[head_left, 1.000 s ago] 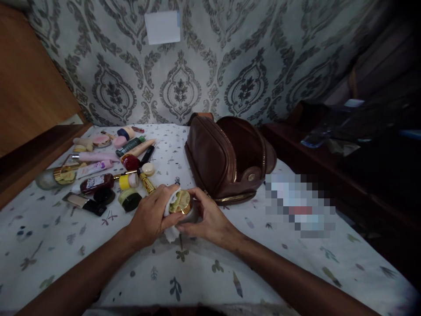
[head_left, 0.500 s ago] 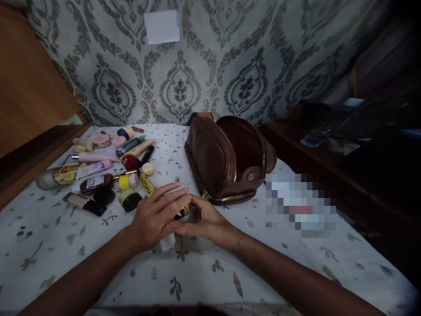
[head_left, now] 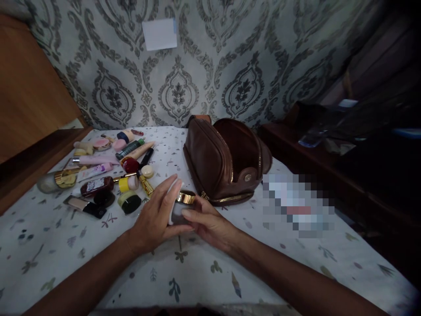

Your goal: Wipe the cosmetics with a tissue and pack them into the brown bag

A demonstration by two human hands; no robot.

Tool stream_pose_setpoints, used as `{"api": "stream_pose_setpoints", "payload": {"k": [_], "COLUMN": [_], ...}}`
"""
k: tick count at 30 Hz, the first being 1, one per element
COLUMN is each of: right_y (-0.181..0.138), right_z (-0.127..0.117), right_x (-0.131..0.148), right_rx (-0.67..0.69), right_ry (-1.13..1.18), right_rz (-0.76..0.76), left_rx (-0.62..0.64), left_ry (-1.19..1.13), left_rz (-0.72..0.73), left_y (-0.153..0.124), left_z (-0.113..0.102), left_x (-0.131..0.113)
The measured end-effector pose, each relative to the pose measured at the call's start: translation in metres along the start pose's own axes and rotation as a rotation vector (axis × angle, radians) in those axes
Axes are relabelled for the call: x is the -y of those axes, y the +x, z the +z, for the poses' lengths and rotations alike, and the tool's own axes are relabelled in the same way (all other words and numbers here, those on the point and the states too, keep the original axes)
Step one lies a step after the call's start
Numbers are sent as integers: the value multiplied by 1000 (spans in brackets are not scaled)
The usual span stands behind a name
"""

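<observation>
Both my hands are around a small grey cosmetic jar with a gold lid (head_left: 181,205), held just above the patterned tablecloth (head_left: 197,272) near the middle of the table. My left hand (head_left: 157,217) presses a white wipe against the jar's left side. My right hand (head_left: 205,221) holds the jar from the right and below. An open brown leather toiletry bag (head_left: 220,160) stands right behind the jar.
Several tubes, bottles, compacts and small jars of make-up (head_left: 108,169) lie spread over the table's left half. A wooden ledge (head_left: 33,158) borders the left side. A dark wooden surface with clutter (head_left: 329,140) lies to the right. Patterned wallpaper stands behind.
The jar has been turned from lid-facing-me to its side, now upright with the gold lid on top. My left hand with the wipe shifted from the lid to the jar's side.
</observation>
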State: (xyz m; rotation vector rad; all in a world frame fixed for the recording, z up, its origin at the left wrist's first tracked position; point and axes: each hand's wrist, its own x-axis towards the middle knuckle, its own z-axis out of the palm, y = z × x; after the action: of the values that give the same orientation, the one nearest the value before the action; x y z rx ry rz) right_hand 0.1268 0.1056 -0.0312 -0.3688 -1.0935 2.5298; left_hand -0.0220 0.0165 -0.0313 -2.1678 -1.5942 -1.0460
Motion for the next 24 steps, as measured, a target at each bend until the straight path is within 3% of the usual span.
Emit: {"api": "stream_pose_setpoints", "payload": {"k": [8, 14, 24], "right_y": [2, 2, 5], "right_z": [-5, -5, -7], "right_x": [-2, 0, -2], "right_rx": [-13, -22, -108], "right_ry": [-89, -33, -6], "right_rz": [-58, -11, -8], "left_rx": [45, 68, 74], "left_ry": [-175, -304, -292], "left_rz": [-84, -115, 12], "left_y": [0, 0, 5], "left_z": [-13, -18, -21], "left_x": [7, 12, 13]}}
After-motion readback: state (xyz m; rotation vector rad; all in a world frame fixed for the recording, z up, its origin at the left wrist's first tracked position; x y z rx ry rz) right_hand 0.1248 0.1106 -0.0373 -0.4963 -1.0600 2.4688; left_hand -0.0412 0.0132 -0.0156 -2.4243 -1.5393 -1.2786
